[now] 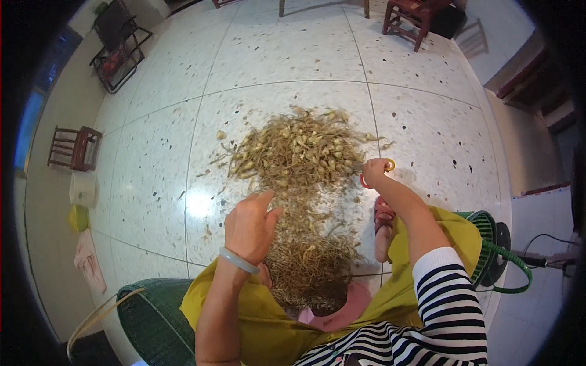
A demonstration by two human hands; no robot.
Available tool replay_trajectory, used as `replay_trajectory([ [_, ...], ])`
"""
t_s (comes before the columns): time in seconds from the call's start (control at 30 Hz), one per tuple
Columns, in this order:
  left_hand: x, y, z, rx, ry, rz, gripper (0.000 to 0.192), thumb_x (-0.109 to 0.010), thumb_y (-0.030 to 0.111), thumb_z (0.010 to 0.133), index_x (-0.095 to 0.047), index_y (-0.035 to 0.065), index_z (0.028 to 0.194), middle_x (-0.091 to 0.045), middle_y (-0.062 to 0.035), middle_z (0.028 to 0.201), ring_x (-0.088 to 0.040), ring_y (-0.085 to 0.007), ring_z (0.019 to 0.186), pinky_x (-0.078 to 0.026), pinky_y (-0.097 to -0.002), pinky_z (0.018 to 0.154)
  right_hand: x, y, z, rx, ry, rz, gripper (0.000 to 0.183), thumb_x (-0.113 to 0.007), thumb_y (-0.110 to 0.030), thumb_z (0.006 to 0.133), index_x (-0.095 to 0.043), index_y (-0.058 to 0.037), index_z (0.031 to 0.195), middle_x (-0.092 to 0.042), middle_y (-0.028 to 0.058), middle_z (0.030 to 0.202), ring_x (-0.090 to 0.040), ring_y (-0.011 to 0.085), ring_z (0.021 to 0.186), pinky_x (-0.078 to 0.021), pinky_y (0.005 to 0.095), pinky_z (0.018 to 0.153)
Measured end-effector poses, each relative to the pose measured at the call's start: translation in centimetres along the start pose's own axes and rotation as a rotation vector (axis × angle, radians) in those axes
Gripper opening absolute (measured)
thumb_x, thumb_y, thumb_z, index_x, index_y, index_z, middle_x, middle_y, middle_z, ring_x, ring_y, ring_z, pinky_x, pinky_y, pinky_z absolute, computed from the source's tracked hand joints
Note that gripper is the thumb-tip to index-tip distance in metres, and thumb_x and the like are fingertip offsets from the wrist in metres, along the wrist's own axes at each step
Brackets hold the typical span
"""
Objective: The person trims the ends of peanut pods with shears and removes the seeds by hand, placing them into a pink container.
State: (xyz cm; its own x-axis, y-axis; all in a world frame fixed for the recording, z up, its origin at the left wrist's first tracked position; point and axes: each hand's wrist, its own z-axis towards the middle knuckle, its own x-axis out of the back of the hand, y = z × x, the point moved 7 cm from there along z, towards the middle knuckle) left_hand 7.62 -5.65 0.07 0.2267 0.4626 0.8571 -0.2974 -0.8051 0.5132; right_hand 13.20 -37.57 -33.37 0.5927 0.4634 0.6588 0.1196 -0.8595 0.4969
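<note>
A heap of small pale bulbs with dry stalks and roots (302,151) lies on the floor before me. My right hand (376,172) is closed at the heap's right edge, gripping what look like scissors. Their yellow handle loop (391,165) and red handle loop (364,182) show on either side of the fist; the blades are hidden. Left of the loose trimmings, my left hand (251,224) hovers with thumb and forefinger apart, a pale bangle (239,261) on its wrist. I see nothing in it, though its other fingers are partly hidden. Dry, stringy trimmings (311,261) lie between my feet.
A green woven basket (155,315) stands at my left, and another green basket (483,247) at my right. Against the left wall are a small wooden chair (78,148), a white bucket (82,190) and a folding chair (116,50). A wooden chair (412,20) stands far right.
</note>
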Motion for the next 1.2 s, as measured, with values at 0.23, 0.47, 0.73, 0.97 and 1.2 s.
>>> replay_trajectory([
  [0.23,0.6,-0.6,-0.5,0.018,0.018,-0.153,0.025,-0.066,0.013,0.077,-0.061,-0.0028,0.095,-0.061,-0.0228,0.083,-0.059,-0.0383,0.076,-0.047,-0.0414,0.064,3.4,-0.1,-3.3,0.19,0.032,0.381,0.032,-0.056,-0.032,0.079,-0.069,-0.0049,0.091,-0.067,0.0134,0.092,-0.065,0.0288,0.084,-0.0485,0.0479,0.056],
  [0.47,0.2,-0.9,-0.5,-0.044,0.104,-0.25,0.038,-0.069,0.015,0.077,-0.058,-0.0073,0.105,-0.062,-0.0243,0.089,-0.061,-0.0377,0.083,-0.047,-0.0398,0.073,12.9,-0.7,-15.9,0.641,0.08,0.963,0.07,-0.036,-0.063,0.087,-0.052,-0.0017,0.059,-0.05,0.015,0.053,-0.051,0.0287,0.053,-0.0413,0.0406,0.054],
  [0.73,1.3,0.0,-1.1,0.069,0.099,-0.566,0.031,-0.068,0.005,0.079,-0.058,-0.0085,0.105,-0.065,-0.0111,0.086,-0.06,-0.0121,0.076,-0.049,-0.0252,0.066,19.5,0.4,-30.7,0.7,0.164,1.063,0.061,-0.042,-0.058,0.089,-0.052,-0.0009,0.071,-0.049,0.0127,0.053,-0.054,0.0246,0.054,-0.0435,0.0397,0.053],
  [0.97,0.7,-0.1,-1.8,-0.021,0.064,-0.768,0.027,-0.068,0.004,0.079,-0.06,-0.0057,0.103,-0.063,-0.0072,0.089,-0.058,-0.0113,0.082,-0.048,-0.0252,0.074,20.1,2.0,-32.9,0.681,0.228,1.26,0.058,-0.048,-0.055,0.088,-0.047,0.0014,0.074,-0.048,0.0137,0.052,-0.05,0.0241,0.047,-0.0398,0.0406,0.048],
  [1.2,1.4,1.4,-2.4,-0.238,0.115,-0.566,0.026,-0.071,0.003,0.075,-0.061,-0.0029,0.099,-0.063,-0.0073,0.09,-0.058,-0.0146,0.083,-0.047,-0.0274,0.075,20.8,2.2,-32.7,0.709,0.337,1.176,0.057,-0.05,-0.052,0.089,-0.047,0.0033,0.075,-0.051,0.0165,0.055,-0.053,0.0262,0.051,-0.0411,0.0402,0.05],
])
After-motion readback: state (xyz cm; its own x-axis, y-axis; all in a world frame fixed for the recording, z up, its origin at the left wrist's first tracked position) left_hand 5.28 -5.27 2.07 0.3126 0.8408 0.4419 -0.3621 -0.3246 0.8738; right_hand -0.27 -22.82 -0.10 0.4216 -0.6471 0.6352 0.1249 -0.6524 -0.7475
